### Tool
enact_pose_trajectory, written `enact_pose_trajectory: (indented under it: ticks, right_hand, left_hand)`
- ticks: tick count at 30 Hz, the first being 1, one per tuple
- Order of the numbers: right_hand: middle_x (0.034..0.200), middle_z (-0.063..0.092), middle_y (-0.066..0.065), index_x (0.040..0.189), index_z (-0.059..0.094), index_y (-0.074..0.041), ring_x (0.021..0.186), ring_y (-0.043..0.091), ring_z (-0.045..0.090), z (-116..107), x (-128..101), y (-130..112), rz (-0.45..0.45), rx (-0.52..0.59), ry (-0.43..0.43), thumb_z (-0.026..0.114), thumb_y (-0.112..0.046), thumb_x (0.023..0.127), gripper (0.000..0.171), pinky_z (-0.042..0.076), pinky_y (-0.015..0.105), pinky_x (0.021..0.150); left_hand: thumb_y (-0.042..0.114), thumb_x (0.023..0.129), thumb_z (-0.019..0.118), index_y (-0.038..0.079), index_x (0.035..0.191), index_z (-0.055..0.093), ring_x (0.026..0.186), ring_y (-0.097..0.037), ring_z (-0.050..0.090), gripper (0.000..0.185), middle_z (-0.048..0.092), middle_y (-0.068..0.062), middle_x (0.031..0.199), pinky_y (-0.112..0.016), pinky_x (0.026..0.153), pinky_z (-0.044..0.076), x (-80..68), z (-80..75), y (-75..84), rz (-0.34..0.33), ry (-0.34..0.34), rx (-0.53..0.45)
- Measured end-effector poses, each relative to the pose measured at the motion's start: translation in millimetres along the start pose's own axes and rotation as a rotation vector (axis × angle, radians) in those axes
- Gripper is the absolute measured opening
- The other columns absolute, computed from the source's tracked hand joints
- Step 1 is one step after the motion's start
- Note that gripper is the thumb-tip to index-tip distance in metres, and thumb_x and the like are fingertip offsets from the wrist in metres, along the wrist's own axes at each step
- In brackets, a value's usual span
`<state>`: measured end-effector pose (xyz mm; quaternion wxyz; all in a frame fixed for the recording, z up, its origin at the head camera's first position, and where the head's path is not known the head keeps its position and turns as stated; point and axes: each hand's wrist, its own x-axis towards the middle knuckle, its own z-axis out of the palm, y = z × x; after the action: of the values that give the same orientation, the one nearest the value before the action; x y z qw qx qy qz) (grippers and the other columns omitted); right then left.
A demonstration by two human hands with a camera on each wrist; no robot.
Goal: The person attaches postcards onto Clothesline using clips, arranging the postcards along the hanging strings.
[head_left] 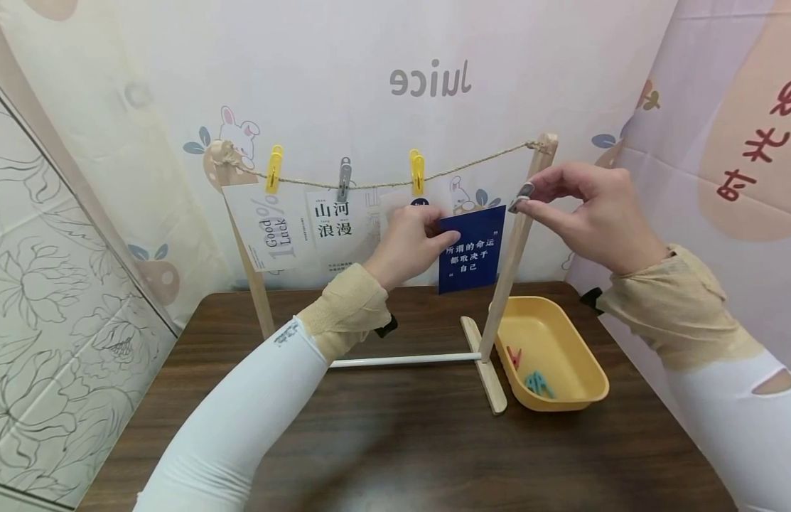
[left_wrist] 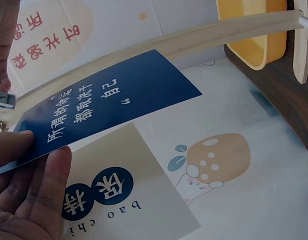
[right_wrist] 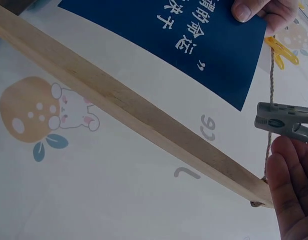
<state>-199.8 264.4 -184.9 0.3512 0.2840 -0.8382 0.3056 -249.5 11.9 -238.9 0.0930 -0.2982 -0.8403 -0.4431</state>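
My left hand (head_left: 413, 245) pinches a dark blue card (head_left: 472, 249) with white Chinese characters by its left edge, thumb in front. The card is off the twine, just below it and left of the right post. In my right hand (head_left: 590, 210) a grey clothespin (head_left: 522, 198) is pinched between thumb and fingers, beside the post's upper part; in the right wrist view the clothespin (right_wrist: 284, 120) is apart from the card's corner. A yellow clothespin (head_left: 417, 173) holds a card with dark blue circles (left_wrist: 113, 185), partly behind my left hand.
Twine (head_left: 478, 165) runs between two wooden posts (head_left: 517, 249). A yellow clothespin (head_left: 274, 169) and a grey one (head_left: 344, 179) hold a Good Luck card (head_left: 261, 227) and a white card (head_left: 334, 242). Right of the frame, a yellow basin (head_left: 587, 355) holds pink and teal clothespins (head_left: 537, 384).
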Motion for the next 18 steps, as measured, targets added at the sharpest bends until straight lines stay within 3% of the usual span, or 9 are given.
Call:
enact_pose_trajectory:
  ticks: [12, 18]
  right_hand:
    - [0.097, 0.065, -0.037, 0.104, 0.073, 0.008, 0.089, -0.012, 0.067, -2.1, 15.7, -7.7, 0.012, -0.002, 0.055, 0.081, 0.006, 0.092, 0.014, 0.051, 0.004, 0.091]
    - [0.1, 0.08, -0.004, 0.104, 0.075, 0.007, 0.091, -0.015, 0.067, -1.8, 22.6, -10.1, 0.023, -0.012, 0.054, 0.08, 0.005, 0.094, 0.012, 0.053, 0.006, 0.09]
  left_hand:
    - [0.016, 0.104, 0.076, 0.004, 0.097, 0.075, 0.08, -0.015, 0.063, 0.014, 0.078, -0.009, 0.094, -0.022, 0.071, 0.05, 6.6, -1.6, 9.7, -0.004, 0.03, 0.046]
    - [0.017, 0.105, 0.075, 0.005, 0.097, 0.075, 0.08, -0.015, 0.064, 0.015, 0.079, -0.009, 0.095, -0.022, 0.07, 0.051, 8.9, -2.5, 13.1, -0.017, 0.027, 0.065]
